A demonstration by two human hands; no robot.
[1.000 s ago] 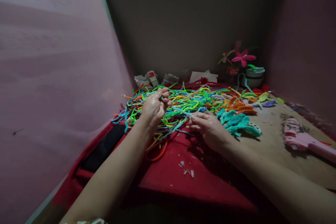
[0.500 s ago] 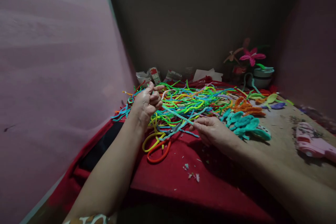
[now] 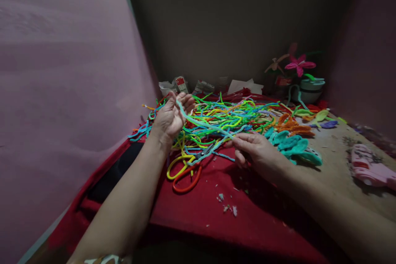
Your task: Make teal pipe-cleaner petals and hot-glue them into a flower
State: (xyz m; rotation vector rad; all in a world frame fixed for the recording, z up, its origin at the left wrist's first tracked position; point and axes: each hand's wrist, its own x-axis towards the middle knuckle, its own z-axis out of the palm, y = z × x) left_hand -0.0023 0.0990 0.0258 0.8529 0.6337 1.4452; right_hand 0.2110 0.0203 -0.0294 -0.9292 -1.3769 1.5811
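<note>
A light-blue pipe cleaner [image 3: 201, 123] stretches between my hands above a tangled pile. My right hand [image 3: 252, 146] pinches its lower end between thumb and fingers. The upper end curves up to my left hand [image 3: 173, 117], which is turned palm up with its fingers stretched out; the tip lies by the thumb, apparently loose. Below the strand, scissors [image 3: 185, 169] with one yellow and one red handle loop lie on the red cloth [image 3: 198, 210], their blades partly under pipe cleaners. The pile of pipe cleaners [image 3: 229, 111] is mostly green, yellow, blue and orange.
Right of my right hand lie teal petal shapes [image 3: 292, 146] and orange ones [image 3: 293, 126]. A pink glue gun [image 3: 369, 167] rests at the right. Behind stand a pot [image 3: 311, 90] and a pink flower [image 3: 300, 65]. Small scraps [image 3: 229, 208] dot the cloth.
My left hand has uncurled from a closed grip, its fingers now stretched out. The pipe cleaner's upper end shows by the thumb. My right hand has shifted slightly right, still pinching.
</note>
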